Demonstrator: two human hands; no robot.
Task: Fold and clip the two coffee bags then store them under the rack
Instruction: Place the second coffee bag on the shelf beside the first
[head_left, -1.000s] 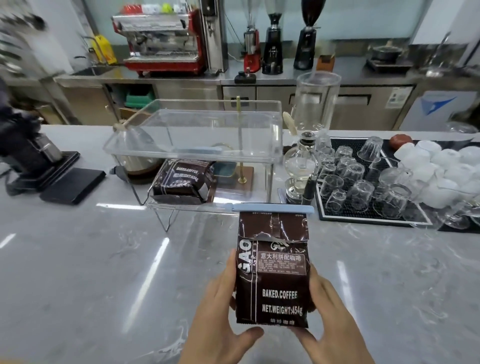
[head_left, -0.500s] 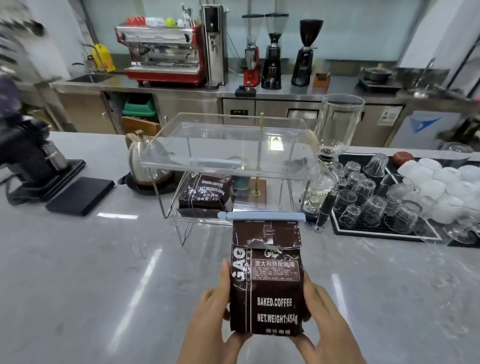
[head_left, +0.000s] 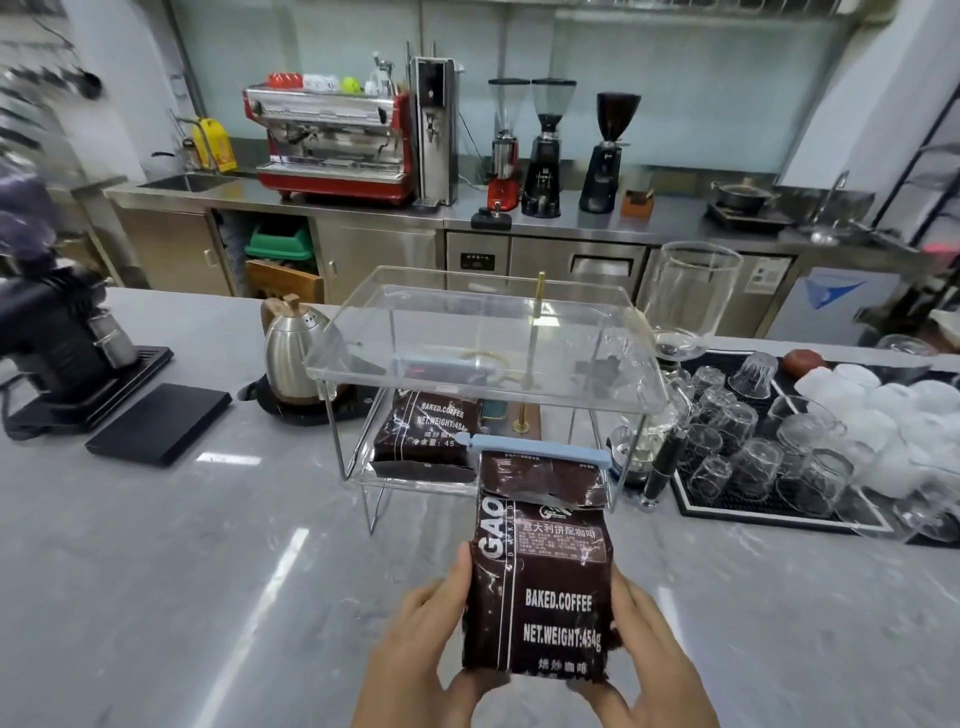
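Both hands, left (head_left: 431, 634) and right (head_left: 644, 639), grip the clipped bag (head_left: 540, 587) upright; sliding it under the rack (head_left: 488, 338), its tall clip (head_left: 540, 449) could snag the shelf edge

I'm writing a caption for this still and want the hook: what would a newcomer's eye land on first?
First, the dark coffee bag held upright at centre front between the left hand and right hand, its folded top closed by a pale blue clip. Just behind stands the clear rack, with a second coffee bag already under it. Farther back, the red espresso machine stands out on the steel counter.
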